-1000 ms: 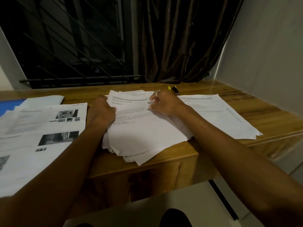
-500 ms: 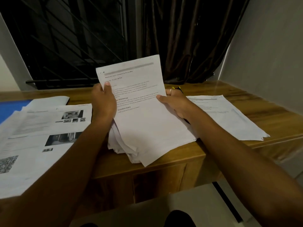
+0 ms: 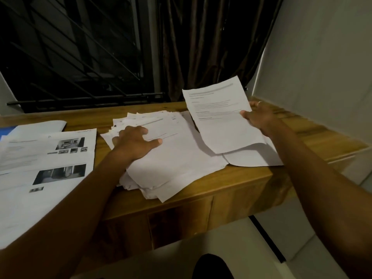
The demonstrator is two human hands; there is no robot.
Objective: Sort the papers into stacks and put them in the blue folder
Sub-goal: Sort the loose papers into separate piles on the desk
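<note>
Dim room, seen from a head camera looking down at a wooden desk (image 3: 221, 184) covered in paper.

My right hand (image 3: 259, 117) pinches a single sheet (image 3: 219, 117) of printed text by its right edge, thumb on top. The sheet is raised and tilted, and extends from the hand toward 9 o'clock. Directly beneath it, at 6 o'clock from the hand, lies the right-hand stack (image 3: 255, 158) of plain text pages. The sheet hangs just above that stack, and I cannot tell whether its lower corner touches.

My left hand (image 3: 134, 143) grasps nothing. It lies with fingers spread on the messy middle pile (image 3: 177, 158), pressing it flat.

Picture pages (image 3: 50, 158) form a separate stack at 9 o'clock from the left hand. Only a sliver of the blue folder (image 3: 5, 130) shows, at the frame's far 9 o'clock edge, well apart from both hands.

I judge the step in hand to be laying this sheet on the right-hand stack. To do it well, I would lower it flat, line its corners up with the pages below, and let go only once it rests there. The left hand's weight should stop the untidy pile, which overhangs the desk's near edge, from sliding off.
</note>
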